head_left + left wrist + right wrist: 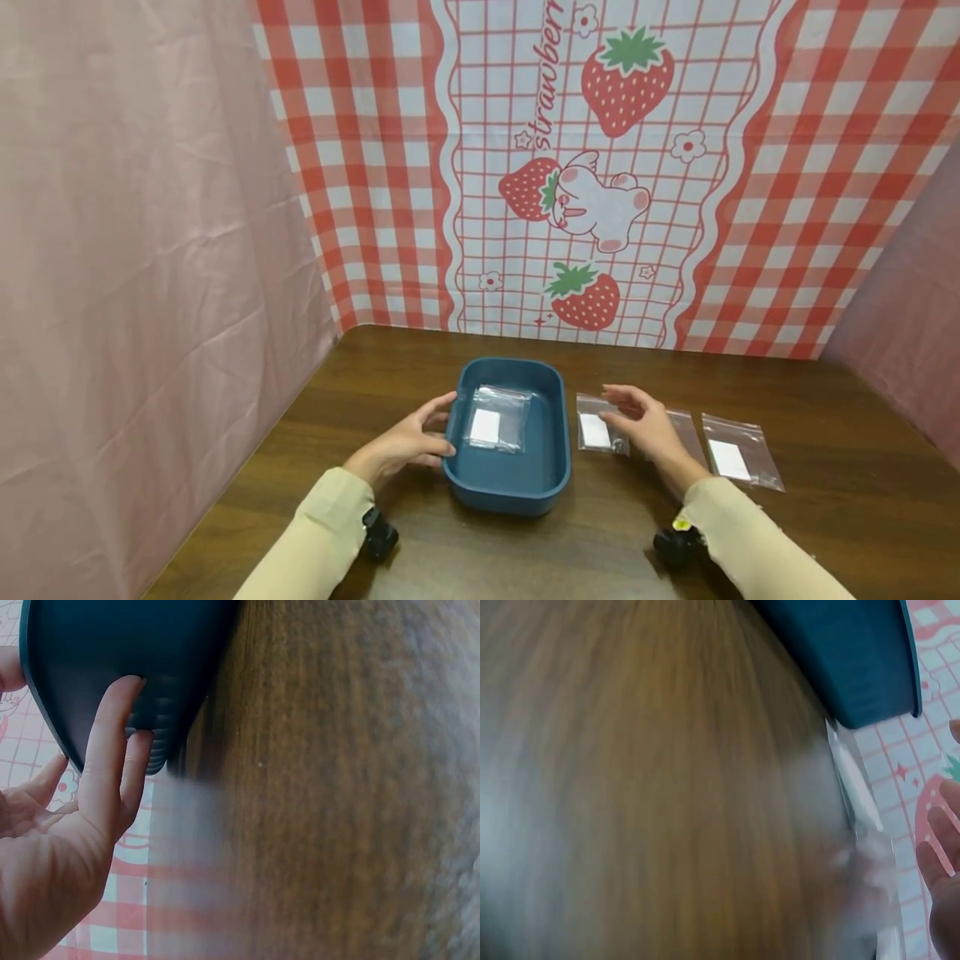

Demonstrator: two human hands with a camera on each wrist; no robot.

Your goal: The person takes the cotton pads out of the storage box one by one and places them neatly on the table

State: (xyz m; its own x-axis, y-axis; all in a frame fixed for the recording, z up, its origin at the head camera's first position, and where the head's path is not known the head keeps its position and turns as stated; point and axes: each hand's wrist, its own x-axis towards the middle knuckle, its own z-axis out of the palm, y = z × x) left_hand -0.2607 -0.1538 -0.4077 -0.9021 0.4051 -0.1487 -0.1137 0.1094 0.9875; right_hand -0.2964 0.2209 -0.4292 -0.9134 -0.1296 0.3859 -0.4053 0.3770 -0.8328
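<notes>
A blue plastic bin (510, 500) stands on the table with a clear zip bag (504, 423) holding a white card lying inside it. My left hand (408, 440) is at the bin's left side, and in the left wrist view its extended fingers (109, 742) rest against the outer wall. My right hand (647, 425) hovers right of the bin with its fingers loosely bent and nothing held. Under its fingertips lies a second zip bag (595, 432) with a white card. Another bag (684, 433) is partly hidden behind that hand.
Farther right, a zip bag (742, 452) with a white card lies on the brown wooden table (420, 354). A strawberry-print checked cloth (570, 167) hangs at the back, and a pink curtain (150, 292) hangs along the left.
</notes>
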